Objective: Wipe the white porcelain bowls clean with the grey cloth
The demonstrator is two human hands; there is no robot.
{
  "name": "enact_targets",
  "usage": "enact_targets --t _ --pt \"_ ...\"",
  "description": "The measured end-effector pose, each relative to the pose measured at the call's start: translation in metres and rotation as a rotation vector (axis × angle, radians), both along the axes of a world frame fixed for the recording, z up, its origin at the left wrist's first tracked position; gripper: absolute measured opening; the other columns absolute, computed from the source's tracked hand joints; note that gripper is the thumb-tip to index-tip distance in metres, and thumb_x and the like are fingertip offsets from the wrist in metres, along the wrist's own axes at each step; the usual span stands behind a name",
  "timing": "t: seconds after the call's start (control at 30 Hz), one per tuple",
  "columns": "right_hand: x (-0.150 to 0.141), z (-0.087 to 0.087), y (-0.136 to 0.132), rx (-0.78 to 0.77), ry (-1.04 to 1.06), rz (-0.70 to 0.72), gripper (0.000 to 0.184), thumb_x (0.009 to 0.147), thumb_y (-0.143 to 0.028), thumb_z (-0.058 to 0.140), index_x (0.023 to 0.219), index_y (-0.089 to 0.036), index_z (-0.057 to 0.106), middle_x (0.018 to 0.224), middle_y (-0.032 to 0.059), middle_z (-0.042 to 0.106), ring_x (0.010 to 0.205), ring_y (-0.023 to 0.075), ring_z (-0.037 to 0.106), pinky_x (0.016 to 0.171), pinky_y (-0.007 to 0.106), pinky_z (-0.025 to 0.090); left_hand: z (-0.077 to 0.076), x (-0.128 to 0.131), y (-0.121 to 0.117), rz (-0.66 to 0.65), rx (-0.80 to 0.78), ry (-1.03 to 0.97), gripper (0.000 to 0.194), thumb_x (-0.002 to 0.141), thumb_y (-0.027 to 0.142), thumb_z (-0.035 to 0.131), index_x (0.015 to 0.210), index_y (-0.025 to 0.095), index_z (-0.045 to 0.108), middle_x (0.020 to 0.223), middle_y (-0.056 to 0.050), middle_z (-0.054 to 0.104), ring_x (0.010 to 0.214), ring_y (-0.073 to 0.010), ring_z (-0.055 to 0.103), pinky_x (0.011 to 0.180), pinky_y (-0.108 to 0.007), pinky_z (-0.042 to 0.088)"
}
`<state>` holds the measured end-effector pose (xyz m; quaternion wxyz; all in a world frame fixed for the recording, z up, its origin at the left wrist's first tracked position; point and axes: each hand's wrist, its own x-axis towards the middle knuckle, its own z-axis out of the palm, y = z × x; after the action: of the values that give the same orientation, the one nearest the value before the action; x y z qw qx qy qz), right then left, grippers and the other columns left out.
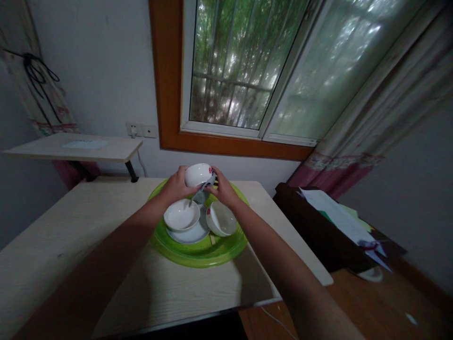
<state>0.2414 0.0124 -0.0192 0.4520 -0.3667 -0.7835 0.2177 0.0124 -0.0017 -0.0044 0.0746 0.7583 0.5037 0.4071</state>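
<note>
A white bowl (198,174) with a red mark is tilted above the green basin (198,261). My left hand (177,185) grips its left side, and my right hand (223,190) is closed at its right side. Below the bowl, between my hands, hangs a limp grey piece that looks like a cloth (200,195); which fingers hold it is hard to make out. Inside the basin, a second white bowl (181,215) rests on a white plate (191,234). Beside it another bowl (221,219) leans on its side, partly under my right wrist.
The basin stands on a pale wooden table (184,293), whose right edge drops to the floor. At the left rises a small raised shelf (116,147) on black legs. Papers (339,217) lie on a dark brown piece at the right. A window (233,71) is behind.
</note>
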Motion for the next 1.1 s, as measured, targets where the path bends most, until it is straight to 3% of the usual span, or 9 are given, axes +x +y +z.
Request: enact_targets --t 0.27,0.47,0.6,0.93,1.1 --pt "0.002 0.004 -0.003 0.045 -0.022 0.004 0.080 0.086 -0.034 0.068 0.155 -0.024 0.028 0.154 0.0158 0.042 0.136 0.0307 0.049 0.109 0.050 0.048 -0.002 0.000 0.003 0.002 0.032 -0.034 0.073 0.069 0.060 0.075 0.122 0.020 0.044 0.112 -0.012 0.066 0.100 -0.0299 0.068 0.079 -0.037 0.054" --pt "0.003 0.003 -0.001 0.005 0.013 -0.025 0.105 0.071 -0.036 0.085 0.156 -0.024 0.025 0.144 0.0174 0.051 0.123 0.0306 0.058 0.103 0.049 0.051 -0.003 -0.002 0.003 -0.036 0.006 -0.019 0.073 0.070 0.059 0.074 0.124 0.019 0.043 0.111 -0.012 0.066 0.099 -0.0300 0.068 0.080 -0.039 0.054" --pt "0.002 0.000 0.001 0.023 0.015 -0.055 0.111 0.064 -0.042 0.090 0.154 -0.023 0.028 0.141 0.0179 0.050 0.119 0.0298 0.059 0.098 0.047 0.053 -0.006 -0.003 0.006 -0.081 0.008 -0.042 0.072 0.071 0.055 0.075 0.124 0.019 0.042 0.112 -0.012 0.065 0.101 -0.0295 0.067 0.082 -0.039 0.053" --pt "0.002 0.001 -0.002 0.081 -0.005 -0.075 0.092 0.076 -0.044 0.081 0.151 -0.025 0.033 0.138 0.0157 0.048 0.122 0.0302 0.054 0.093 0.046 0.056 -0.010 -0.001 0.011 -0.151 -0.021 -0.134 0.076 0.075 0.052 0.072 0.132 0.018 0.035 0.126 -0.016 0.060 0.111 -0.0296 0.064 0.091 -0.043 0.053" --pt "0.003 0.004 -0.003 0.177 -0.114 -0.077 0.090 0.077 -0.034 0.078 0.153 -0.025 0.030 0.136 0.0145 0.046 0.126 0.0311 0.049 0.103 0.052 0.050 -0.012 -0.001 0.013 -0.188 0.040 -0.066 0.076 0.072 0.042 0.074 0.134 0.019 0.037 0.130 -0.014 0.055 0.120 -0.0297 0.058 0.101 -0.044 0.049"
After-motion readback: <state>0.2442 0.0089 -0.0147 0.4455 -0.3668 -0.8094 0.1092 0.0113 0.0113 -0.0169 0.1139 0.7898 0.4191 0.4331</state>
